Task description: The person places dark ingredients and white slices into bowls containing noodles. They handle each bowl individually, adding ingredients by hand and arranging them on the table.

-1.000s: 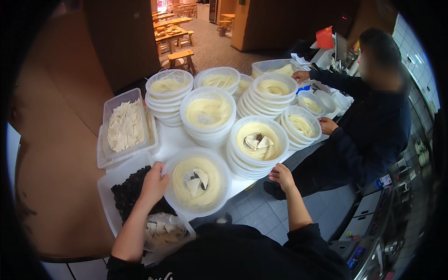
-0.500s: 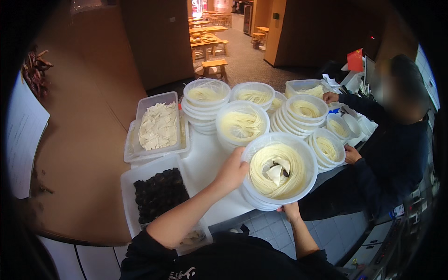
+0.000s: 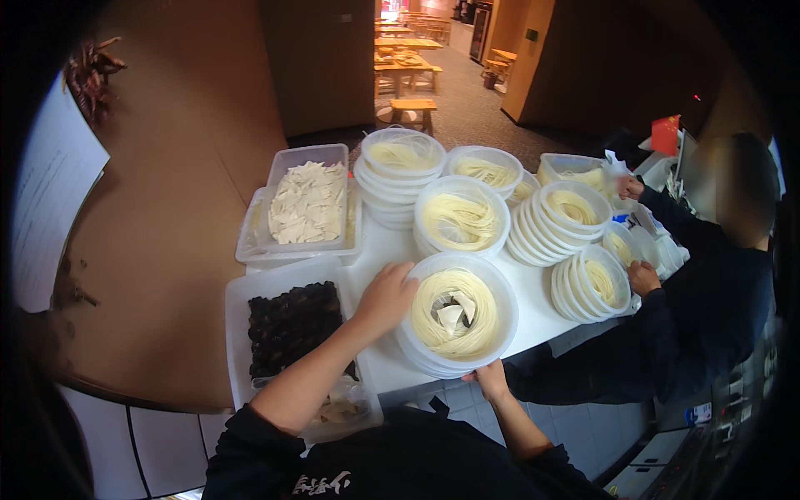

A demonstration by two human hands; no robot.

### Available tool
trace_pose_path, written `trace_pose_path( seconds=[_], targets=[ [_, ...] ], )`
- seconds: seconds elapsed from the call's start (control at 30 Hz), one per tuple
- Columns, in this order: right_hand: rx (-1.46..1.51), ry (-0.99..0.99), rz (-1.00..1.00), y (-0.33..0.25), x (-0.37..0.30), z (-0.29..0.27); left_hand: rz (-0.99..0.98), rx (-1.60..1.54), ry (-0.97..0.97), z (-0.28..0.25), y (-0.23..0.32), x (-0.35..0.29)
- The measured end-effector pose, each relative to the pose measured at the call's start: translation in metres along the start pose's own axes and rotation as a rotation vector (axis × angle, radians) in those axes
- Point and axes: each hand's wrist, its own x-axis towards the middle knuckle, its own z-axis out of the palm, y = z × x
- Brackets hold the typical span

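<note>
Between my hands is a short stack of round translucent plastic bowls (image 3: 506, 310) at the table's near edge. Pale noodles (image 3: 427, 318) lie coiled in the top bowl, with white flat pieces (image 3: 451, 317) and dark bits at their centre. My left hand (image 3: 388, 294) grips the stack's left rim, its fingers partly hidden behind it. From below, my right hand (image 3: 488, 378) holds the stack's near right side, fingertips at the base. Whether the stack rests on the table or hangs just above it, I cannot tell.
More stacked noodle bowls (image 3: 462, 218) stand behind. Left are a tub of pale flat pieces (image 3: 308, 204) and a bin of dark pieces (image 3: 293, 327). At the right, a co-worker's hand (image 3: 643, 277) is beside another bowl stack (image 3: 593, 285). A brown wall panel (image 3: 179, 208) borders the left.
The bowl stack in my hands has shifted left and lower, nearer the table. My view has turned, so the surroundings sit farther right. The co-worker's far hand now holds something white.
</note>
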Motion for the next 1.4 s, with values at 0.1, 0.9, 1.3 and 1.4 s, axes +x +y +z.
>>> trace_pose_path(
  seconds=[0.1,0.9,1.3,1.4],
  targets=[
    [-0.011,-0.049,0.024,0.003,0.003,-0.002,-0.107,-0.148,0.14,-0.029,-0.026,-0.007],
    [-0.566,-0.935,-0.042,-0.062,-0.055,0.088,-0.095,0.489,-0.238,-0.067,-0.085,-0.229],
    [-0.285,-0.826,0.158,-0.088,-0.06,0.02,-0.143,0.687,0.279,-0.151,-0.061,-0.227],
    [-0.317,-0.707,0.186,-0.11,-0.053,-0.018,-0.049,0.621,0.385,-0.139,-0.042,-0.212]
  ],
)
